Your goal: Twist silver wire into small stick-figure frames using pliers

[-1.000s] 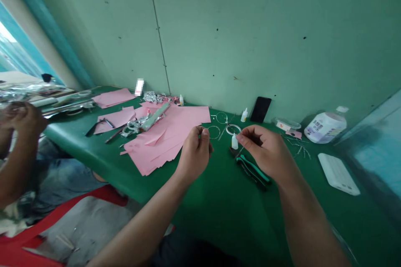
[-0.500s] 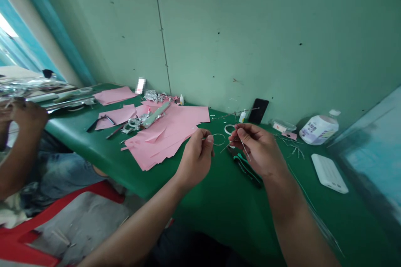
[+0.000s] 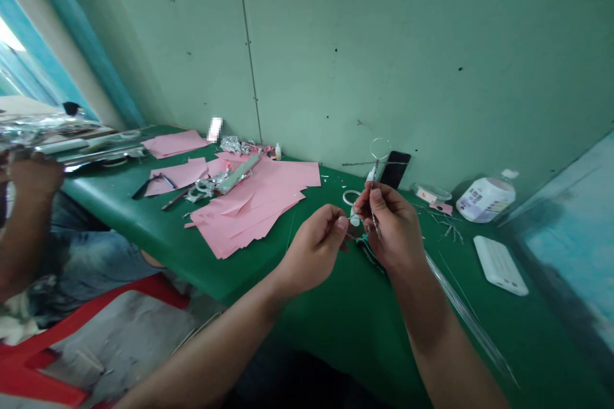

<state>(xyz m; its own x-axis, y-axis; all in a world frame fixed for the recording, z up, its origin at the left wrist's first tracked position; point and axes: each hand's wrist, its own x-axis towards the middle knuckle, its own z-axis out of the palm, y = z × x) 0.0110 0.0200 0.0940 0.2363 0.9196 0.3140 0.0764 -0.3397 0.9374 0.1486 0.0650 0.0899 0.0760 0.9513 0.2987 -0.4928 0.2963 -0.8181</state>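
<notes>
My right hand (image 3: 391, 217) is closed in a pinch on a figure of twisted wire (image 3: 376, 174). A thin round loop tops the figure, and a twisted crossbar runs level below it. Its lower end pokes out under my fingers. Just left of it, my left hand (image 3: 319, 243) is closed, thumb against forefinger, on a thin wire end (image 3: 350, 220) that runs toward my right hand. Whether this wire belongs to the figure I cannot tell. Pliers (image 3: 369, 254) with black and green handles lie below, partly hidden by my right hand.
Pink paper sheets (image 3: 254, 220) spread over the green table (image 3: 192, 259). A phone (image 3: 394, 170) leans on the wall, near a white ring (image 3: 350, 197). Rightward are a jug (image 3: 485, 199), a white box-shaped device (image 3: 500, 264) and long thin rods (image 3: 470, 326). Another person's hand (image 3: 33, 169) shows at left.
The wire figure has turned in my right hand, so its loop now points up against the wall. My left hand has moved right, close to my right fingers.
</notes>
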